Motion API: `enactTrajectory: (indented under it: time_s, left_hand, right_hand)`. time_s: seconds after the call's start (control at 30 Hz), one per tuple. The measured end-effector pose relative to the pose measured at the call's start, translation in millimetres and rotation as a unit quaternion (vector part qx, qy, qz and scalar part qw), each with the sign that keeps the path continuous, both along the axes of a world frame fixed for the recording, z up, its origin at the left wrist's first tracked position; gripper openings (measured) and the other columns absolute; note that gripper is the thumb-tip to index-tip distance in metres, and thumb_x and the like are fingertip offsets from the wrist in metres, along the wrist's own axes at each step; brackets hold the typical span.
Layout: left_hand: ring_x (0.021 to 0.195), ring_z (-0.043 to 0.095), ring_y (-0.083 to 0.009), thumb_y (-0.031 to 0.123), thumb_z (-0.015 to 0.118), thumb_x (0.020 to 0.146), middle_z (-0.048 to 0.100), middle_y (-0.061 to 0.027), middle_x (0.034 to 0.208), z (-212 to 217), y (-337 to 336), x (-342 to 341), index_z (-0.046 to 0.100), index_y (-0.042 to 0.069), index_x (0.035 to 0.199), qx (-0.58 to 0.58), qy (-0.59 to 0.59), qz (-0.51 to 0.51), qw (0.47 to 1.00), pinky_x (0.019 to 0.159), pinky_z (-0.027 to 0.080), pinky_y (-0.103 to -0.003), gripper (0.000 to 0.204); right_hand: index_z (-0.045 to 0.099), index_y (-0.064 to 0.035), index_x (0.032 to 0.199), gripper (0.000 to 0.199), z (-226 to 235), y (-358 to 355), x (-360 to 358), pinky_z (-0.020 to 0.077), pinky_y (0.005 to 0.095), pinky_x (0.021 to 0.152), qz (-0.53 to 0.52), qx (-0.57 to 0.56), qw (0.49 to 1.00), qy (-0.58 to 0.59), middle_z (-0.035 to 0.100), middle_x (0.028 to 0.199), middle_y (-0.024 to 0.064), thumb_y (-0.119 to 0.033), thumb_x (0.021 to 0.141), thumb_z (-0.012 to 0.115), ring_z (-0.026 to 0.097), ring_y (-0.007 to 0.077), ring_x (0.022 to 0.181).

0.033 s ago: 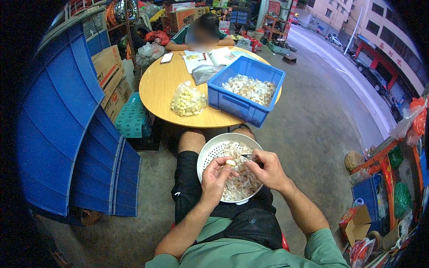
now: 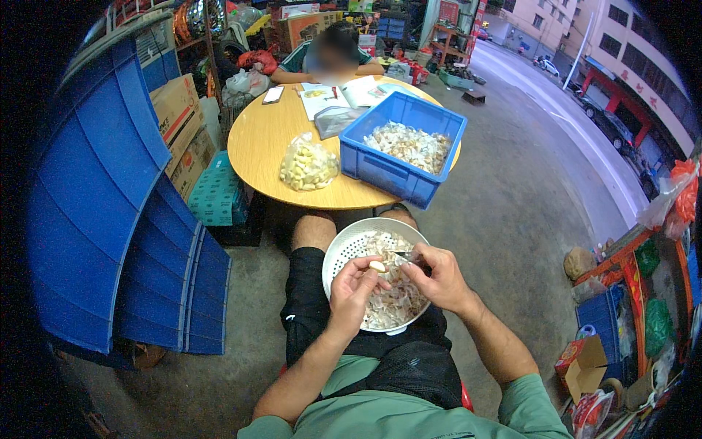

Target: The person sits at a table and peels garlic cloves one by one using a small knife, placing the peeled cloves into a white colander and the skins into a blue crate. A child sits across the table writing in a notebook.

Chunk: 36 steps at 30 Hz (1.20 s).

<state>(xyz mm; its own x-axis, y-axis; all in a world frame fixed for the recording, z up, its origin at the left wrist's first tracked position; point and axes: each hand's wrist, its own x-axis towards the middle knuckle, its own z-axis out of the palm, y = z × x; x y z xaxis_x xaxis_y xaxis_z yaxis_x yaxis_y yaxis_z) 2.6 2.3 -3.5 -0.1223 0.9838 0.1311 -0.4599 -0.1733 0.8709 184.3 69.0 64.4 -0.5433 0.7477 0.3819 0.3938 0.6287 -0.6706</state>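
Over the colander (image 2: 344, 250), which sits on the person's lap, both forearms angle inward from below until the hands nearly meet. The left hand (image 2: 352, 290), palm turned inward, pinches a pale clove (image 2: 377, 266) between thumb and fingers, above the papery husks (image 2: 391, 313). The right hand (image 2: 443, 279), knuckles outward and fingers curled, grasps a small knife (image 2: 404, 256), its dark blade pointing left, near the clove.

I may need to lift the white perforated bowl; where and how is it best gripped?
The bowl is probably best held by its rim, left hand and right hand coming from opposite outer sides: it is round, open upward and holds papery skins, so a two-sided grip should keep it level.
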Motion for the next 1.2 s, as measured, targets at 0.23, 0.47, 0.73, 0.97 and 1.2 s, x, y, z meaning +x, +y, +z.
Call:
enactTrajectory:
  time_s: [0.23,0.47,0.73,0.97,1.2]
  left_hand:
    - [0.084,0.061,-0.0137,0.024,0.05,0.106,0.066,-0.0072,0.103,-3,2,-9,0.057,0.001,0.126,-0.071,-0.235,-0.118,0.962,0.075,0.048,-0.026,0.032]
    - [0.082,0.057,-0.0141,0.029,0.051,0.105,0.062,-0.005,0.098,-12,7,-10,0.06,0.002,0.119,-0.099,-0.345,-0.159,0.92,0.073,0.047,-0.027,0.031]
    - [0.082,0.059,-0.0145,0.023,0.06,0.1,0.064,-0.0052,0.099,-10,6,-9,0.06,0.007,0.116,-0.109,-0.32,-0.128,0.932,0.072,0.048,-0.028,0.022]
    - [0.079,0.061,-0.0145,0.019,0.058,0.101,0.066,-0.0063,0.097,-2,3,-8,0.056,0.007,0.121,-0.093,-0.302,-0.106,0.943,0.07,0.049,-0.027,0.024]
    - [0.075,0.061,-0.0126,0.018,0.055,0.103,0.065,-0.0058,0.092,-4,0,-6,0.056,0.004,0.119,-0.07,-0.247,-0.099,0.961,0.069,0.05,-0.025,0.021]
  right_hand:
    - [0.055,-0.0011,0.09,0.018,-10,1,0,0.0502,0.0464,0.067,-0.029,0.065,0.997,-0.013,0.061,0.08,0.0189,-0.011,0.084,0.069,0.064,0.0397,0.076]
    - [0.053,-0.0016,0.092,0.016,-9,0,-2,0.0497,0.0481,0.067,-0.044,0.092,0.995,-0.018,0.058,0.082,0.0196,-0.006,0.083,0.065,0.062,0.042,0.078]
    - [0.053,0.0004,0.088,0.011,-9,-3,-6,0.0478,0.0435,0.065,-0.032,0.101,0.994,-0.009,0.055,0.079,0.0183,-0.004,0.083,0.061,0.06,0.0372,0.072]
    - [0.053,-0.0011,0.09,0.016,-9,-5,-14,0.0484,0.0496,0.068,-0.018,0.087,0.995,-0.036,0.058,0.081,0.0211,-0.012,0.086,0.064,0.061,0.0431,0.078]
    - [0.053,-0.001,0.089,0.022,-3,-8,-19,0.0485,0.049,0.068,0.009,0.078,0.995,-0.053,0.059,0.081,0.0203,-0.019,0.089,0.067,0.061,0.0421,0.078]
